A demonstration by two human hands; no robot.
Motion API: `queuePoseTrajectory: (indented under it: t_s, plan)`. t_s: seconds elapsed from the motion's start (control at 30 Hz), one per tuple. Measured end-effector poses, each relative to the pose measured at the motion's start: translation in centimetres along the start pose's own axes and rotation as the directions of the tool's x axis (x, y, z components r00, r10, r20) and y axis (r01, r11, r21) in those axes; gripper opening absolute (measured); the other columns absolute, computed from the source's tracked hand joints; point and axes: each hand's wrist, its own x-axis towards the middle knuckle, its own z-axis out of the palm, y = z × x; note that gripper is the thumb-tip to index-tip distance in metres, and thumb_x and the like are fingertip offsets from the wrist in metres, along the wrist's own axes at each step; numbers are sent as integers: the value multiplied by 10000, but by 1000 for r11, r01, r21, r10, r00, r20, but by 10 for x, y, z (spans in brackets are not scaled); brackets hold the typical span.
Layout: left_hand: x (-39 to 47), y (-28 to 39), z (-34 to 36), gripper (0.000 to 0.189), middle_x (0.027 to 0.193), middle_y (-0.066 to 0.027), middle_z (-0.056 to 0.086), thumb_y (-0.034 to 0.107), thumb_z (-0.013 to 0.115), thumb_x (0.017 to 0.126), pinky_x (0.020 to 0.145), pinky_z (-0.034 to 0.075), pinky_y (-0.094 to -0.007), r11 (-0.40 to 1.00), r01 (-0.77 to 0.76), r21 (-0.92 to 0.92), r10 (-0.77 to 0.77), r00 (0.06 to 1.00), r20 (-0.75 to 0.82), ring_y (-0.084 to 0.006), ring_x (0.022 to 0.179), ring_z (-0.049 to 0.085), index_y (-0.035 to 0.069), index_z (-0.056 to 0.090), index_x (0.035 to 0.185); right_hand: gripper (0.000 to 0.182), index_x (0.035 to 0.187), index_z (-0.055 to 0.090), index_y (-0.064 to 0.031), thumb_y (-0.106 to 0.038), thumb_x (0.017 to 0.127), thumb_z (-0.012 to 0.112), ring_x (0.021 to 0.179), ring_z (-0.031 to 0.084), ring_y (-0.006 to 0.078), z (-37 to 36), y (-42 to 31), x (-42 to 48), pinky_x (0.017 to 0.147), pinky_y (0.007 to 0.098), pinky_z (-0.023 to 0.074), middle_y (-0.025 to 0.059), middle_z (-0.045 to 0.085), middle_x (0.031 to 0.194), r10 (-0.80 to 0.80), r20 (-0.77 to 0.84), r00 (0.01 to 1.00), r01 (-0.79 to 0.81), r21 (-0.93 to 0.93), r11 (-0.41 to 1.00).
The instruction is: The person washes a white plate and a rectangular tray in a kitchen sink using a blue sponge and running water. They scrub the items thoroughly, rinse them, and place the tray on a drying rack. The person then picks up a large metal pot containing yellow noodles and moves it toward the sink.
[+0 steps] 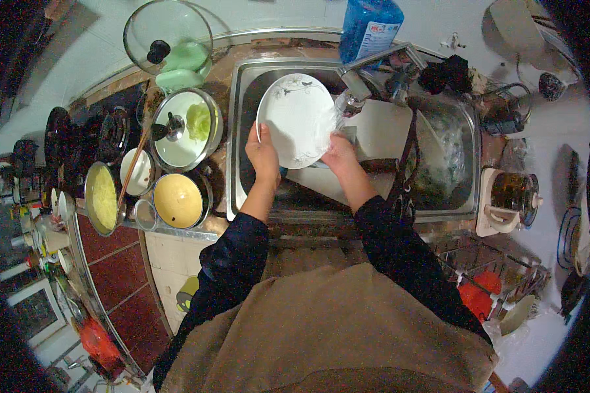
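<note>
A white plate [295,123] with a grey floral pattern is held tilted over the left basin of a steel double sink [237,147]. My left hand [264,156] grips its left rim, thumb on the face. At the lower right rim, my right hand [341,153] holds it, with the fingers partly hidden. Water from the metal faucet [352,98] runs onto the plate's right side. Beneath and to the right of the plate, a pale board-like thing [381,128] lies across the basin.
Left of the sink stand a glass-lidded bowl [186,147] with something green inside, a pot of yellowish liquid [178,200] and a pan of yellow food [103,199]. A blue bottle [371,29] is behind the faucet. A glass teapot [514,191] stands at the right.
</note>
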Motion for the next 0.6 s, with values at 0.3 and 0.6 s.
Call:
queuePoseTrajectory:
  t_s: [0.3, 0.6]
  plan:
    - [-15, 15, 9, 290, 1034, -95, 585, 131, 479, 890, 838, 393, -253, 943, -281, 178, 272, 960, 72, -139, 930, 525, -40, 522, 1121, 345, 1191, 411, -44, -182, 875, 399, 1019, 519, 281, 19, -7, -46, 916, 460, 385, 116, 529, 1120, 73, -203, 976, -78, -19, 997]
    - [-22, 25, 23, 277, 1056, -122, 592, 68, 478, 875, 849, 396, -260, 930, -336, 147, 328, 942, 72, -153, 957, 542, -34, 528, 1127, 319, 1092, 526, -28, -239, 853, 511, 912, 569, 222, 24, -30, -74, 802, 320, 447, 93, 582, 1025, -403, 53, 914, 149, -966, 212]
